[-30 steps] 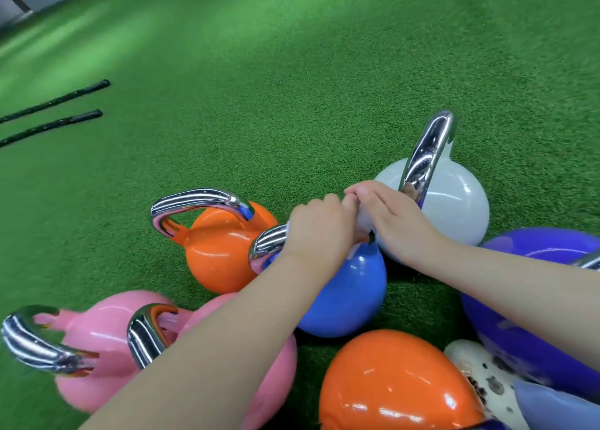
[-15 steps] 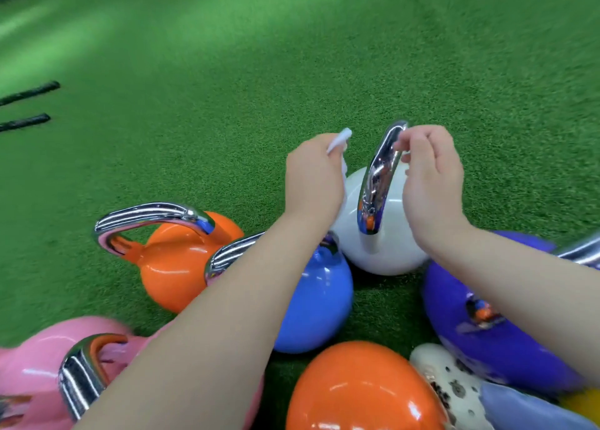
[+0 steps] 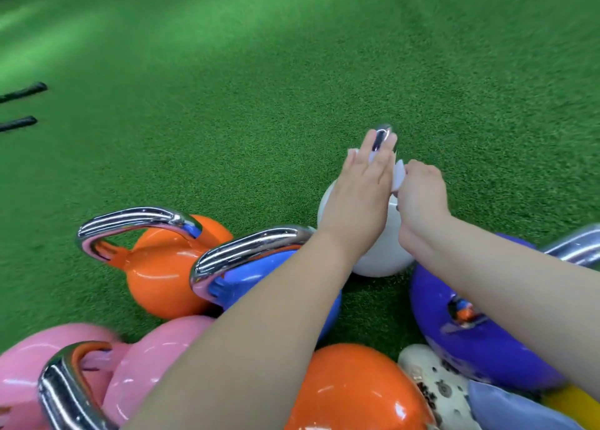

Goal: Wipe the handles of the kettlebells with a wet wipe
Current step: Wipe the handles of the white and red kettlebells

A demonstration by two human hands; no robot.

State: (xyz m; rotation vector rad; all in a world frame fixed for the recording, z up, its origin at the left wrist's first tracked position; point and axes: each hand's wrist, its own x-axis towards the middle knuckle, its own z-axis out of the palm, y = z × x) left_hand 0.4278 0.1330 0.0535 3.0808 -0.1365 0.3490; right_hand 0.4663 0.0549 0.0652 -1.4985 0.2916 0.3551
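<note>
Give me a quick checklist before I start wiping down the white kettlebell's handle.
1. Wet wipe in hand: ok, right hand pinches it.
2. Wipe against chrome handle: ok, draped beside it.
3. Left hand steadying the handle: ok, straight fingers lie flat along it.
4. White kettlebell upright on turf: ok.
5. Wipe still damp: cannot tell.
6. Far side of the handle covered: cannot tell, hidden.

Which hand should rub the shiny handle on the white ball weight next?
Probably the left hand. Its straight fingers already lie against the chrome handle of the round white kettlebell. The right hand just pinches the white wet wipe beside it.
</note>
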